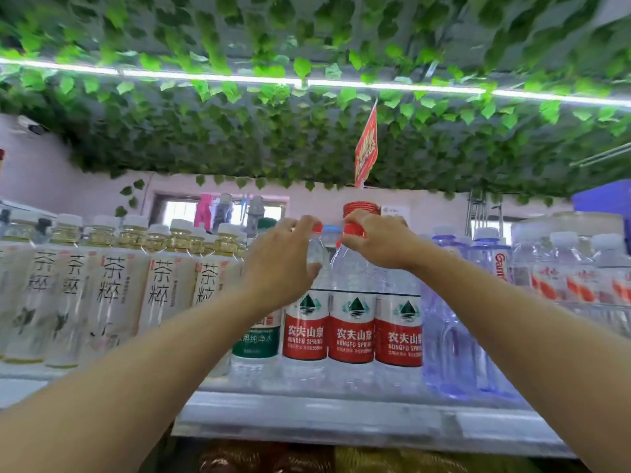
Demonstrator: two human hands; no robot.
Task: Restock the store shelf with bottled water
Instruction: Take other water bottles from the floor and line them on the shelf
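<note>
Store interior: a pale shelf at chest height, a ceiling hung with artificial ivy and crossed by a strip light, and a pink wall behind. Three red-labelled Nongfu Spring water bottles stand upright in a row at the shelf front, touching side by side. The right hand reaches in from the right with fingers curled over the red cap of the middle bottle, gripping it at the top. The left hand is at the neck and shoulder of the left bottle, thumb against the clear plastic below the cap and fingers curled over the cap; it appears to hold the bottle, though the far side of the grip is hidden. The third bottle stands just right of the right hand's bottle, untouched. Immediately left of the left hand's bottle is a green-labelled water bottle, partly covered by the left forearm. Further left runs a line of cream-labelled tea bottles with white caps. To the right of the gripped pair stand tinted lilac water bottles, then clear bottles with red-and-white labels on a higher tier. A stack of red caps or lids shows just behind the right hand. A red hanging sign is suspended from the ivy above.
</note>
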